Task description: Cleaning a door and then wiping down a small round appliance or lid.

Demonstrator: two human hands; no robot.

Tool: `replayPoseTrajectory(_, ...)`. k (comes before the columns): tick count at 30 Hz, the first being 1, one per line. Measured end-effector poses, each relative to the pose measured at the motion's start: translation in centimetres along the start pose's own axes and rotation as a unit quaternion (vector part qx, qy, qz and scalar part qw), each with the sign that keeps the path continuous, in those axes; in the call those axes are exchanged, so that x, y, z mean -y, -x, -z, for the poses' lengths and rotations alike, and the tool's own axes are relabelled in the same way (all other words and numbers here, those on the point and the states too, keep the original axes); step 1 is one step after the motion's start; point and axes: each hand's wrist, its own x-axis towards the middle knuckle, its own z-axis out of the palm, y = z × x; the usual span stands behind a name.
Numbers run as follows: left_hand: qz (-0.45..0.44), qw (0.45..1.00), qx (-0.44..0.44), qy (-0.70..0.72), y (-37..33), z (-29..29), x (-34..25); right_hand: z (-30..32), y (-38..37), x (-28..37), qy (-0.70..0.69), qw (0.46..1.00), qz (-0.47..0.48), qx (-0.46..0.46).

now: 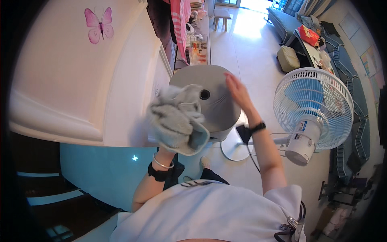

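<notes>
A light grey-green fluffy cloth (177, 121) bunches around my left hand, covering its fingers, at the near left side of a grey rounded top. This grey top (217, 90) belongs to an upright object whose kind I cannot make out; it has a dark round hole near its middle and a few creases. My right hand (238, 93) is at the right edge of the top, its fingers stretched out and slightly blurred, with nothing in them. Whether it touches the surface is hard to tell. Both wrists carry black bands, and the left one also a silver bangle.
A white standing fan (313, 109) with blue blades stands close on the right, its round base (234, 150) on the floor. At left is a white panel (60, 80) with a pink butterfly. Dark steps (48, 183) lie lower left. Farther off are a beige case (288, 58) and a stool (221, 15).
</notes>
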Motion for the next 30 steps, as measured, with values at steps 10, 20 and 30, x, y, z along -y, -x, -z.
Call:
replayPoseTrajectory(10,-0.035,0.778,-0.061,-0.624,-8.2,-0.9,-1.8,3.7,3.9,6.9,0.239,0.97,-0.045,-0.027)
replayPoseTrajectory(20,-0.064,0.721,0.051,-0.688,-5.2,-0.3,6.1,-2.8,1.8,-0.4,0.474,0.868,0.139,0.042)
replayPoseTrajectory(30,0.064,0.651,-0.044,-0.755,-14.0,2.8,11.1,-8.8,-9.5,-2.7,0.534,0.809,0.172,0.179)
